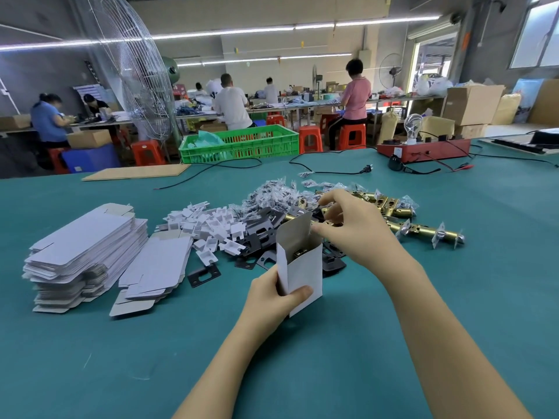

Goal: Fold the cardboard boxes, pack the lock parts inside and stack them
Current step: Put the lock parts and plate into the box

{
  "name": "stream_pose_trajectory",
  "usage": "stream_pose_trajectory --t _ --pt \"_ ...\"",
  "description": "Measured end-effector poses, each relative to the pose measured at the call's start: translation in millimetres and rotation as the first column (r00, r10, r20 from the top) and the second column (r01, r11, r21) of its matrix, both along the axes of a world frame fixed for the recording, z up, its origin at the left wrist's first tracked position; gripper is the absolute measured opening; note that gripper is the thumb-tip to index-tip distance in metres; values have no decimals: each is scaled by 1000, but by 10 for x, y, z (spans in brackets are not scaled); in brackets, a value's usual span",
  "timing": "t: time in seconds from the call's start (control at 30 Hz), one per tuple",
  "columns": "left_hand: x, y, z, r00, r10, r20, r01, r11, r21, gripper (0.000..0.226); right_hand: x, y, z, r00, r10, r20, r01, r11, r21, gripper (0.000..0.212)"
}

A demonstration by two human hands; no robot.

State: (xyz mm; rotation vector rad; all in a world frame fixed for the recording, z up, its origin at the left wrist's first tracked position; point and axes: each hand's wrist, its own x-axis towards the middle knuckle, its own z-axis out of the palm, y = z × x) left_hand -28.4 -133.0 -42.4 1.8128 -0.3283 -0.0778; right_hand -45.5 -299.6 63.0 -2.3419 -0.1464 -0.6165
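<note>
With the left hand (273, 293) gripping the open white carton (301, 267) upright, the right hand (348, 225), pinching a brass part, should drop it straight inside beside the latch (299, 253).

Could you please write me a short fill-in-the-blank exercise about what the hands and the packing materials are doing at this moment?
1. The left hand grips an upright white box whose top is ____.
2. The right hand reaches into the pile of brass ____.
3. The flat box blanks lie stacked to the ____ of the box.
4. The table has a ____ cover.

Missing words: open; latches; left; green
</note>
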Motion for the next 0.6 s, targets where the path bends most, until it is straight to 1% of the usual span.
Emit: stream_pose_trajectory --t 0.1,0.23,0.33,0.4,0.5,0.57,0.6 --pt "2 11 -6 1000 -11 -12 11 1000 -7 35 29 -100 -12 999 -16 -52 21 996 92 21" --pt "24 8 13 999 17 -27 -18 1000 -25 32 87 -268 -107 989 -108 -101 127 973 195 11" --pt "57 39 28 991 130 -14 -131 989 -75 33 129 -374 -234 964 -213 -159 244 946 213 11" --pt "87 77 20 971 239 -5 -237 962 -135 24 154 -412 -302 949 -262 -174 298 928 224 8" --pt "129 115 -6 914 406 -7 -401 901 -163 13 173 -417 -370 940 -276 -199 320 916 243 8" --pt "154 124 -24 878 479 -21 -475 864 -164 14 173 -382 -395 941 -262 -215 311 919 241 9" --pt "165 132 -32 872 489 -36 -487 856 -173 14 170 -351 -392 943 -258 -210 305 924 232 10"
